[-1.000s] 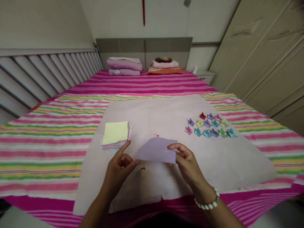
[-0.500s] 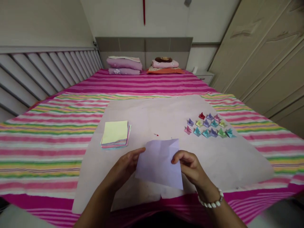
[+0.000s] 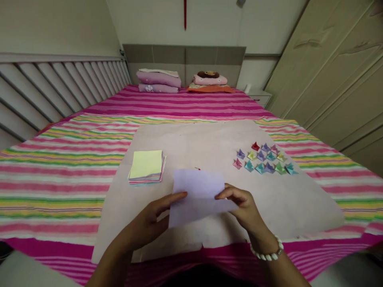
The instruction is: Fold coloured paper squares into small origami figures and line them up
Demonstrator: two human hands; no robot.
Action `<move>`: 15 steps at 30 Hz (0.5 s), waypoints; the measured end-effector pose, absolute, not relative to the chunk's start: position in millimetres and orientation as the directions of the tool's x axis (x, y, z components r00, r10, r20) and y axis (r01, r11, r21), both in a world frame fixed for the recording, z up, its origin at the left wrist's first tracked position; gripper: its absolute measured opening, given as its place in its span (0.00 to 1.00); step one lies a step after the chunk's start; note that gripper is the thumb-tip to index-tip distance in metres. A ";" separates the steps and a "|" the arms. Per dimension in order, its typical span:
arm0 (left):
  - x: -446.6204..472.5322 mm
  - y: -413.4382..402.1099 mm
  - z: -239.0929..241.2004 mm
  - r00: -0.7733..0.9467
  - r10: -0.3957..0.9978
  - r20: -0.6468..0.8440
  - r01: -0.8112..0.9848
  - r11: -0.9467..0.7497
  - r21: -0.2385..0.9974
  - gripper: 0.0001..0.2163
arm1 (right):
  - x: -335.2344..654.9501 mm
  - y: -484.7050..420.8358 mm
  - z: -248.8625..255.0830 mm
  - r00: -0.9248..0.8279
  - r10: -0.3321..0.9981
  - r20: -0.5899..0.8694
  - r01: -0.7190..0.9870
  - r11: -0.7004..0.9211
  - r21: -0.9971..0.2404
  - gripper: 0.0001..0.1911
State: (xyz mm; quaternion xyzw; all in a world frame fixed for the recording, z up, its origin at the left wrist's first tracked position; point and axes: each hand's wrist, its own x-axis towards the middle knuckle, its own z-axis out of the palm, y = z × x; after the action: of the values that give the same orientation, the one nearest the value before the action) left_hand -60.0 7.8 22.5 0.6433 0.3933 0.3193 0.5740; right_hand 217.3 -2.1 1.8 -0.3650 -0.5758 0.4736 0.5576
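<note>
A square sheet of light purple paper (image 3: 197, 187) is held above the white sheet, a faint crease running across it. My left hand (image 3: 154, 219) grips its left edge, with one fingertip on the face and other fingers partly hidden. My right hand (image 3: 243, 203) pinches the right edge, fingertips on the near face; a white beaded bracelet (image 3: 267, 253) circles that wrist. To the left lies a stack of coloured square paper (image 3: 146, 164), yellow on top. Several small folded paper pieces (image 3: 261, 156) in red, purple, yellow, teal, green and pink sit in rows on the right.
A large white sheet (image 3: 191, 139) covers part of the striped bed (image 3: 60, 171). A tiny red object (image 3: 197, 168) lies just beyond the purple paper. Folded bedding (image 3: 158, 81) is stacked by the headboard (image 3: 167, 54). A slatted rail (image 3: 74, 85) runs along the left.
The purple paper has tilted and turned in my hands, its top edge now more level. My left fingertip has moved from the upper left corner further onto the paper's face.
</note>
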 end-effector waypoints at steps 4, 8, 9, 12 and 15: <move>-39.8 11.1 21.0 0.286 0.958 -0.019 0.043 0.007 0.999 0.12 | 204.9 -0.4 -4.5 -0.016 0.976 0.217 -0.219 0.209 -0.953 0.07; -16.7 14.3 13.9 0.134 0.989 -0.059 -0.180 0.083 0.980 0.07 | 189.5 0.5 -6.9 0.084 0.993 0.086 -0.358 0.111 -0.927 0.10; -12.7 15.0 12.8 0.088 0.994 -0.068 -0.228 0.087 0.970 0.09 | 185.9 0.9 -5.4 0.112 0.992 0.052 -0.398 0.093 -0.913 0.11; -5.4 17.5 13.7 -0.012 0.996 -0.094 -0.334 0.084 0.939 0.25 | 176.4 2.9 0.9 0.166 0.986 -0.028 -0.478 0.055 -0.877 0.18; -1.8 19.2 17.7 -0.063 0.988 -0.139 -0.445 0.097 0.890 0.39 | 168.4 5.0 4.2 0.184 0.980 -0.082 -0.510 0.023 -0.860 0.36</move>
State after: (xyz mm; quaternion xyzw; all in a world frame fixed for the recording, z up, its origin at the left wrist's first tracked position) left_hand -1.8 19.2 17.7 0.3186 0.4263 0.5916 0.6056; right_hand 168.4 5.0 4.2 -0.4050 -0.2897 0.5694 0.6541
